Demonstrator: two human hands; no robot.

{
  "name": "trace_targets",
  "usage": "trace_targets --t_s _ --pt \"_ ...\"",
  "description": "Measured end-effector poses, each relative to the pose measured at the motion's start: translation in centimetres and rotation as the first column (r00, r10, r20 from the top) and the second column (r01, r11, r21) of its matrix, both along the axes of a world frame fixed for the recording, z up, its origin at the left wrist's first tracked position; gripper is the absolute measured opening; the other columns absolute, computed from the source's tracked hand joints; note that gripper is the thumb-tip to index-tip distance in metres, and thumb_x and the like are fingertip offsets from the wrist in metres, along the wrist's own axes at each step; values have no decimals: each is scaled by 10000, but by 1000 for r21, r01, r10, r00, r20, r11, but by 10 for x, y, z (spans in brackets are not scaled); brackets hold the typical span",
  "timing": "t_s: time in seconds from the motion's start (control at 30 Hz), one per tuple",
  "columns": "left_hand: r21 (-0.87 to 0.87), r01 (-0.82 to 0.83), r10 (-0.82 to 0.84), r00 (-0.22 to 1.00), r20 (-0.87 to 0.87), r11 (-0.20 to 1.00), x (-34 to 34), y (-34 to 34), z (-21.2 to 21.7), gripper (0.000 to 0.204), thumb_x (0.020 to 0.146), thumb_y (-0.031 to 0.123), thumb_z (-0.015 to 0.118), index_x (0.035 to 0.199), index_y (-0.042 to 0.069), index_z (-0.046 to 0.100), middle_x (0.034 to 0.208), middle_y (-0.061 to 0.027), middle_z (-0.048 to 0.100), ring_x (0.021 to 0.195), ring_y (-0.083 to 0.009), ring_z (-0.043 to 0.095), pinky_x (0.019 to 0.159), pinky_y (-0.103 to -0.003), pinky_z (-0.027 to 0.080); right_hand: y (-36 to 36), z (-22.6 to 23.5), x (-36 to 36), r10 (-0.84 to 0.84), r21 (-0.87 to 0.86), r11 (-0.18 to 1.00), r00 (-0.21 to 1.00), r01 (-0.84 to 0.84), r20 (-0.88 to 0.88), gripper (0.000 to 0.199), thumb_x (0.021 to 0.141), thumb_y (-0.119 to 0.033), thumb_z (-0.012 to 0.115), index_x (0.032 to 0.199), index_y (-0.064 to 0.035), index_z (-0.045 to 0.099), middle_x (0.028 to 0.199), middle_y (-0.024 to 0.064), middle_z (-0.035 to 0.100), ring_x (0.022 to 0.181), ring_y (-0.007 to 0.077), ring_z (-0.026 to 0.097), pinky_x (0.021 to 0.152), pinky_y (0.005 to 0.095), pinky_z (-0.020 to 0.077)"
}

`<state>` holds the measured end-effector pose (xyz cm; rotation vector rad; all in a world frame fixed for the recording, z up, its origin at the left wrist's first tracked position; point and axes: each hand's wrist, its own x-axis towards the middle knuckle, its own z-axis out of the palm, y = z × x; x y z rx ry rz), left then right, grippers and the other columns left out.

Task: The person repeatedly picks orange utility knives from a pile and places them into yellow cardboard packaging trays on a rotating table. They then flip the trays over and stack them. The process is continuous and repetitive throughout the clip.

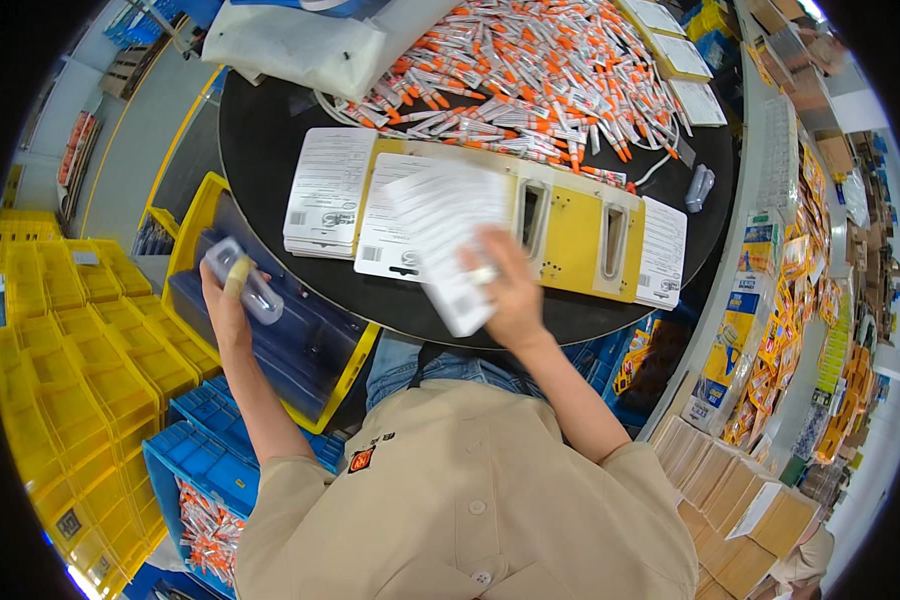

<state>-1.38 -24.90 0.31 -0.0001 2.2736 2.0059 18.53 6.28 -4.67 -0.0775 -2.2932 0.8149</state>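
My left hand [227,305], a yellow cover on one finger, is closed on a clear plastic blister shell [263,303] off the table's left edge. In my right hand [515,300] is a white printed card [440,215], smeared by motion, tilted over the left part of a yellow fixture [570,262]. Another white card [373,235] lies under it on the fixture. Two slots with pale rims show to the right, and they look unfilled. Stacks of printed cards sit at the fixture's left [320,190] and right [663,250] ends.
A heap of small white tubes with orange caps [530,80] covers the far side of the round black table [260,110]. Another clear shell [700,188] lies at right. A yellow-rimmed bin [202,205] stands at left, near stacked yellow crates [80,370] and a blue crate [205,465].
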Motion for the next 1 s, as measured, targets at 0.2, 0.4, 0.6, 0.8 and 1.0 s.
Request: trace_targets --t_s 0.2,0.4,0.6,0.8,1.0 --pt "130 333 -313 937 -156 934 8 144 47 568 864 342 658 1299 9 508 879 -79 623 755 -149 622 672 -266 514 35 12 -40 -64 204 977 998 60 14 430 820 -75 565 1241 -153 604 1199 96 608 977 286 576 782 407 488" --pt "435 772 -866 498 40 464 62 259 44 513 745 188 774 1165 56 511 1097 -121 644 925 -275 677 844 -425 542 266 -4 92 -804 -822 482 526 304 -277 387 939 -247 612 1191 40 548 1080 171 648 772 279 667 613 344 565" --pt "-288 875 -917 398 -28 389 115 362 -14 486 734 249 787 1116 59 555 963 -164 680 819 -276 668 647 -371 536 344 -21 67 -812 -729 494 551 474 -192 234 946 -166 558 1069 22 627 1005 168 668 814 217 683 624 283 558" --pt "-686 692 -886 438 153 224 139 427 -31 532 707 352 794 1039 -12 592 887 -245 663 842 -391 655 728 -461 523 332 -69 -83 -448 145 893 817 426 363 291 812 -273 729 988 -57 646 993 153 622 923 341 616 783 453 506" --pt "-762 614 -827 526 198 208 141 425 -19 620 726 461 771 951 -79 566 861 -262 661 840 -403 660 730 -458 526 319 -10 -67 -504 -83 828 801 554 322 273 911 -215 612 1099 -20 580 899 200 685 791 344 670 725 428 511"
